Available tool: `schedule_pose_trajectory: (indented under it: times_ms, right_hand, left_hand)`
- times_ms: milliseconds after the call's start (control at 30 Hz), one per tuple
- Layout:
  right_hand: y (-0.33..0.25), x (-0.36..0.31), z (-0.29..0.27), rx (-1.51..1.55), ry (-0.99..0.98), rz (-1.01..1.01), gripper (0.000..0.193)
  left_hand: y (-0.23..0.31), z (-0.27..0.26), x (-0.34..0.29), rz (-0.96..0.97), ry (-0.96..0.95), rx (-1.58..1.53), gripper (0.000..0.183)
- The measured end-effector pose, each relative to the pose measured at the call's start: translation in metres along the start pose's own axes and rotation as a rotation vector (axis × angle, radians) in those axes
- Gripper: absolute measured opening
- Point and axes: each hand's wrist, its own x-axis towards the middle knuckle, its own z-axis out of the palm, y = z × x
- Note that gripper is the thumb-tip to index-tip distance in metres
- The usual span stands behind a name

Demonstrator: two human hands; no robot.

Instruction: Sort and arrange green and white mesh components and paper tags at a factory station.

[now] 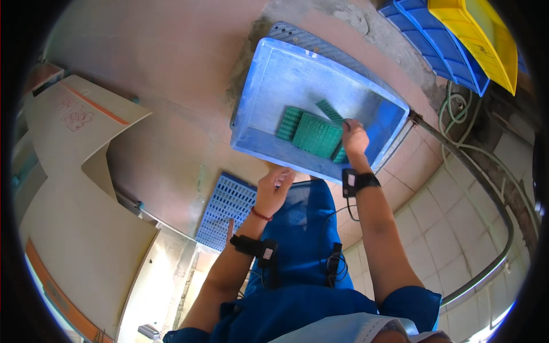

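A blue plastic bin (246, 103) lies in front of me. Inside it are green ribbed blocks or strips packed side by side (311, 134), whose exact kind I cannot make out. My right hand (355, 139) reaches into the bin, fingers closed on the end of a loose green strip (328, 110) that slants up and left above the others. My left hand (275, 186) is curled at the bin's near rim, outside it. Something small and pale shows between its fingers, too small to name.
Under the bin is a grey perforated base (303, 39). A blue slotted plastic panel (226, 211) is at the lower left. Large pale boards (86, 171) stand at left. Blue and yellow bins (474, 43) are at upper right, near coiled hoses (454, 111) and a curved dark pipe (486, 183).
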Motion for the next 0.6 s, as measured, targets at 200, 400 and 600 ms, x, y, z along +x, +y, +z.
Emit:
schedule_pose_trajectory:
  times_ms: [200,400,600]
  right_hand:
    - [0.054,-0.047,-0.042,0.092,0.094,0.191,0.018]
    - [0.087,-0.082,0.010,-0.241,-0.256,0.462,0.037]
    - [0.053,-0.071,0.017,-0.178,-0.345,0.527,0.060]
  left_hand:
    - [-0.008,0.008,0.056,-0.093,0.034,0.189,0.030]
    - [-0.060,0.040,0.143,-0.210,-0.033,0.424,0.052]
    - [-0.082,0.063,0.177,-0.430,-0.110,0.679,0.067]
